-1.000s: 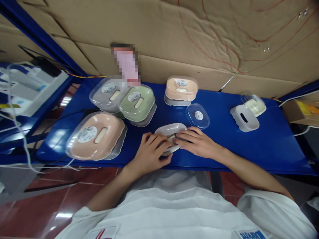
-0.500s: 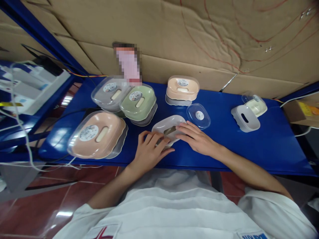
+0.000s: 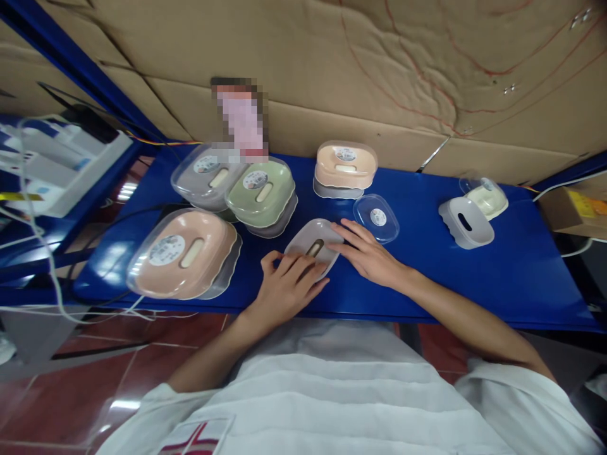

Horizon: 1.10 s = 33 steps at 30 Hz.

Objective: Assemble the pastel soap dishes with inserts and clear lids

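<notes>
A shallow grey plastic soap dish (image 3: 308, 235) with a rounded outline and a long slot lies near the table's front edge. My left hand (image 3: 287, 281) is bent over its near-left part, fingers curled onto the dish and hiding some of it. From the other side my right hand (image 3: 372, 256) reaches in, its fingers stretched out and the tips touching the right rim. Just behind that hand rests a loose clear lid (image 3: 378, 218) with a round sticker.
To the left stand stacked dishes under clear lids: a peach one (image 3: 190, 256), a green one (image 3: 260, 189) and a grey one (image 3: 208, 177). Another peach stack (image 3: 346, 167) is at the back. A grey slotted piece (image 3: 467, 222) and a cream dish (image 3: 488, 197) sit right. Cardboard (image 3: 303, 82) walls the back.
The grey soap dish has turned and shifted slightly left between my hands. My right fingers have slid left with its rim. Otherwise only a slight camera shift shows.
</notes>
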### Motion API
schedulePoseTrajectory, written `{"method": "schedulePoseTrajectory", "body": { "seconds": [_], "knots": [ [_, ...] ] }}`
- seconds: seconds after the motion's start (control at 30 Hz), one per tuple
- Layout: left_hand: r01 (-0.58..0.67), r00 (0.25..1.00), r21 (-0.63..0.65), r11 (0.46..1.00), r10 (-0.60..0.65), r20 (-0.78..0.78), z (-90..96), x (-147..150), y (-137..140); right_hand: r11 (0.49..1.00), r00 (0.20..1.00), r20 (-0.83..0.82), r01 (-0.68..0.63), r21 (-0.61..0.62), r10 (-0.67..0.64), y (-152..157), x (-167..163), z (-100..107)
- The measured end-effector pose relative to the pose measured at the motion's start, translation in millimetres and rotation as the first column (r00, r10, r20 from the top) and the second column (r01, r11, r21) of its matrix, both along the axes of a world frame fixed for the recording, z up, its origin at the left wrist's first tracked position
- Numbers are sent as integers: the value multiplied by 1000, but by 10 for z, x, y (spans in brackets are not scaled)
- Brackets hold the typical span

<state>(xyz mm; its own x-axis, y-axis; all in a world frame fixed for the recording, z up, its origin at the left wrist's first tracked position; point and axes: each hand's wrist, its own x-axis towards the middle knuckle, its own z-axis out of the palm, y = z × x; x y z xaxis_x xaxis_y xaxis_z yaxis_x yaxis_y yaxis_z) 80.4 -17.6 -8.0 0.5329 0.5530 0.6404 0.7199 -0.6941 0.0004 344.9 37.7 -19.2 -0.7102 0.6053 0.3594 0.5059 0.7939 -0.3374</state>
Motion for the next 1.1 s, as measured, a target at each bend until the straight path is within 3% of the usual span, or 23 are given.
{"method": "schedulePoseTrajectory", "body": {
  "seconds": [0.27,0.4,0.57,0.7,0.87,1.1],
  "knots": [
    [-41,999,-97,994,41,2,-42,12,27,999,997,70,27,23,-29,18,-15,18],
    [-76,992,-215,974,95,78,-91,11,46,984,989,100,96,148,-112,4,-19,1],
    [30,979,-359,933,44,199,-134,-20,70,941,990,85,83,329,-117,-50,13,-27],
    [110,950,-405,908,24,311,-111,-67,65,956,997,16,69,285,-77,-61,48,-32],
    [83,930,-332,940,47,363,-118,-96,74,983,997,-6,75,168,-75,-49,31,3],
    [80,965,-382,921,25,261,-103,-86,105,985,998,66,-15,173,3,-50,9,23]
  ]
}}
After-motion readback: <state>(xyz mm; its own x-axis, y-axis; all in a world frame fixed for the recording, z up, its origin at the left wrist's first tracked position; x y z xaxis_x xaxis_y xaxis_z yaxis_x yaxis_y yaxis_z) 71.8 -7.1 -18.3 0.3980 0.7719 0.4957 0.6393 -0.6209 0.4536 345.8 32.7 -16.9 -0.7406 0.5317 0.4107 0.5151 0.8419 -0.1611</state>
